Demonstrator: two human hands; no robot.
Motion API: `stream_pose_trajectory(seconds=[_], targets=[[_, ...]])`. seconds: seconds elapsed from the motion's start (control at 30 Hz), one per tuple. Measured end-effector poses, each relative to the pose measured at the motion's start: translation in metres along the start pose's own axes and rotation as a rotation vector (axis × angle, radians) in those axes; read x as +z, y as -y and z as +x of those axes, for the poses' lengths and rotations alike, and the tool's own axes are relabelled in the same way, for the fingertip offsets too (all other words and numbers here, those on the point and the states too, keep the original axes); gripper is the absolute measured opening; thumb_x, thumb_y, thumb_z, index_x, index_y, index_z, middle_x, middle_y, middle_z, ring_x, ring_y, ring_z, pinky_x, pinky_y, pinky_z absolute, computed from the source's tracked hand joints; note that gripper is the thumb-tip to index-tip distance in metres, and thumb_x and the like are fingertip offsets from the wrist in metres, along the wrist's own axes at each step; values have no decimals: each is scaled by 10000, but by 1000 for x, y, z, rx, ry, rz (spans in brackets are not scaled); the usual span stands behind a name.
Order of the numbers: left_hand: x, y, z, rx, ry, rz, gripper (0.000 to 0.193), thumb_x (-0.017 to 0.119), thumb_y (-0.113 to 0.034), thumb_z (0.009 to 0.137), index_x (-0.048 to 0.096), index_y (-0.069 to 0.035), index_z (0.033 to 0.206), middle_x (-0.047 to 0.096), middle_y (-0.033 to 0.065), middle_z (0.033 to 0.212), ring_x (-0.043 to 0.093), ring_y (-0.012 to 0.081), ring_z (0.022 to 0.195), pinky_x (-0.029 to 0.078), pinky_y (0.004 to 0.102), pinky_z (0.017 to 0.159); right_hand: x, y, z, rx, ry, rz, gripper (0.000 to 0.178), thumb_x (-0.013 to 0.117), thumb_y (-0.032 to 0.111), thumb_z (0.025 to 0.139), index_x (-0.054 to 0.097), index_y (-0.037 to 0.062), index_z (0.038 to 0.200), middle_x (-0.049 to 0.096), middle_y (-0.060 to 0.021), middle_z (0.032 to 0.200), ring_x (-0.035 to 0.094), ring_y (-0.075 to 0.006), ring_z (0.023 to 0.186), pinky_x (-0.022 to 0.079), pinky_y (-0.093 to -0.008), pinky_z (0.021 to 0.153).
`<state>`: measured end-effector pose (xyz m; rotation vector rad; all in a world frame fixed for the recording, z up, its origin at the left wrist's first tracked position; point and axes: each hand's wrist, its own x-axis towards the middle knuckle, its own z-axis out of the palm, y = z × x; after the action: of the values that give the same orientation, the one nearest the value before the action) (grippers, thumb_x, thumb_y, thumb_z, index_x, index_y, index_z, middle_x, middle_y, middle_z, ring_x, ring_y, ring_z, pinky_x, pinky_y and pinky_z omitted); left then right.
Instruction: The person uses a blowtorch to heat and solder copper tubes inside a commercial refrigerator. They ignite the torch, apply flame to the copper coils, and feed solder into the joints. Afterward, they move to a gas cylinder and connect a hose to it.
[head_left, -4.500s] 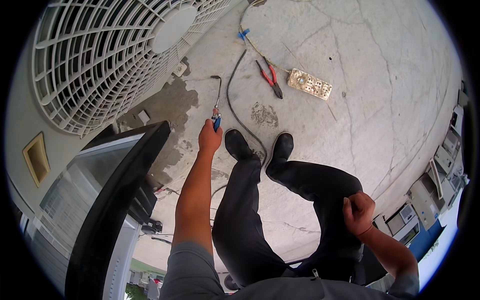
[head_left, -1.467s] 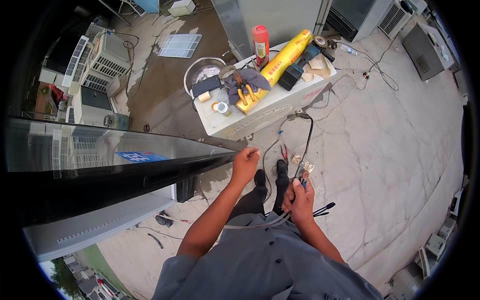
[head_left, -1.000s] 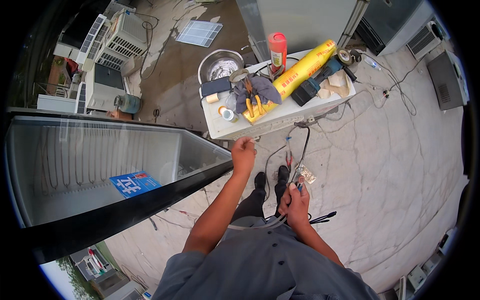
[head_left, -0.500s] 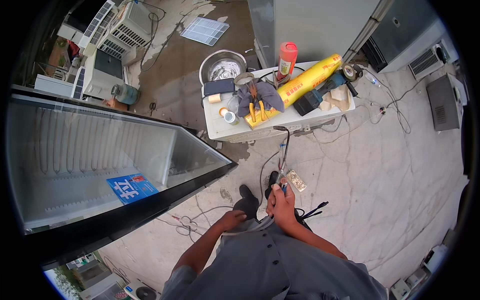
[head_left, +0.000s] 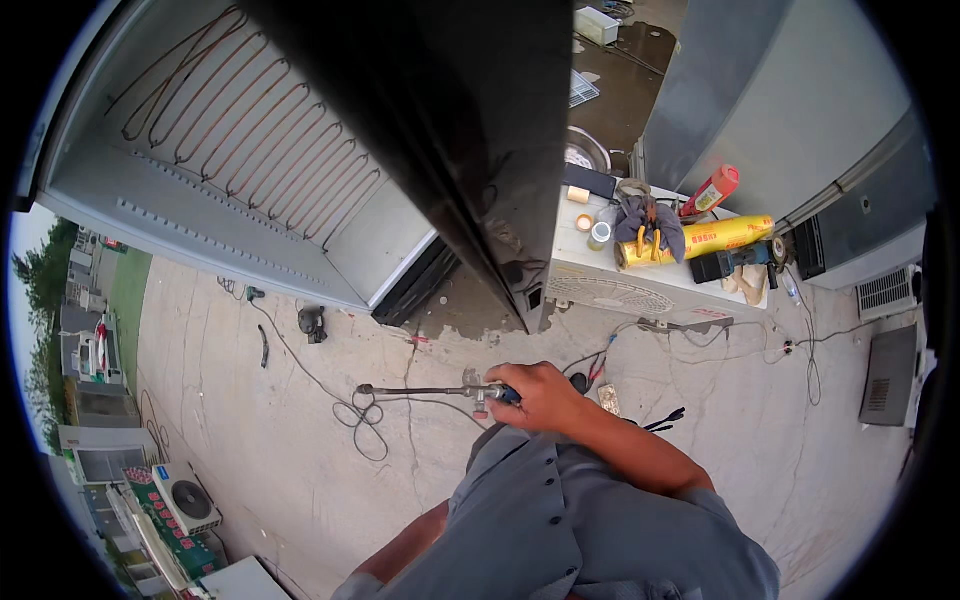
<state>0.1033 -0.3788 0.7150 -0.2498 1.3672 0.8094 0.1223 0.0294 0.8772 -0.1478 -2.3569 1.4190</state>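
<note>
In front of my waist, my right hand (head_left: pixel 545 397) is closed round the handle of a gas torch (head_left: pixel 430 391). The torch has a long thin metal tube that points left, a valve body with small knobs, and a bent tip. Its tip hangs over the concrete floor, apart from the cabinet. My left forearm (head_left: pixel 405 545) shows at the lower edge, but the hand itself is hidden behind my body. Nearest the torch, up and to the left, stands an open white cabinet (head_left: pixel 250 240) with a looped copper coil on its inner wall.
A dark door (head_left: pixel 420 130) juts between the cabinet and a white outdoor unit (head_left: pixel 610 285). On that unit lie a yellow cylinder (head_left: pixel 710 238), a red can (head_left: pixel 712 190), yellow-handled pliers (head_left: pixel 652 242) and an angle grinder (head_left: pixel 735 262). A cable (head_left: pixel 320 385) loops across the floor.
The view has swung left towards the cabinet. In my right hand, the torch has turned from pointing away from me to pointing left. My left hand has dropped out of sight.
</note>
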Motion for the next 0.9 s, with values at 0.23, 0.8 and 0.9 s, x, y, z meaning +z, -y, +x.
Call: stream_pose_trajectory(seconds=[0.23, 0.8, 0.9], targets=[[1, -18, 31, 609, -187, 471, 282, 674, -189, 930, 720, 32, 1099, 770, 155, 980, 691, 228, 908, 528, 381, 817, 17, 32, 70, 176, -158, -35, 354, 705, 125, 892, 629, 27, 1223, 689, -127, 706, 700, -240, 625, 534, -358, 605], [-17, -15, 69, 470, -516, 659, 279, 735, -208, 879, 745, -75, 1123, 748, 209, 1062, 718, 371, 866, 547, 505, 753, 34, 8, 76, 203, -423, 71, 223, 651, 188, 987, 622, -24, 1052, 589, -14, 788, 504, -76, 710, 441, -266, 655], [-32, 22, 192, 481, -247, -143, 211, 581, -133, 971, 725, -11, 1067, 739, 219, 1094, 706, 345, 1055, 534, 430, 910, 29, 15, 76, 204, -449, 55, 231, 654, 194, 987, 624, -28, 1044, 589, -14, 784, 505, -75, 710, 442, -266, 656]])
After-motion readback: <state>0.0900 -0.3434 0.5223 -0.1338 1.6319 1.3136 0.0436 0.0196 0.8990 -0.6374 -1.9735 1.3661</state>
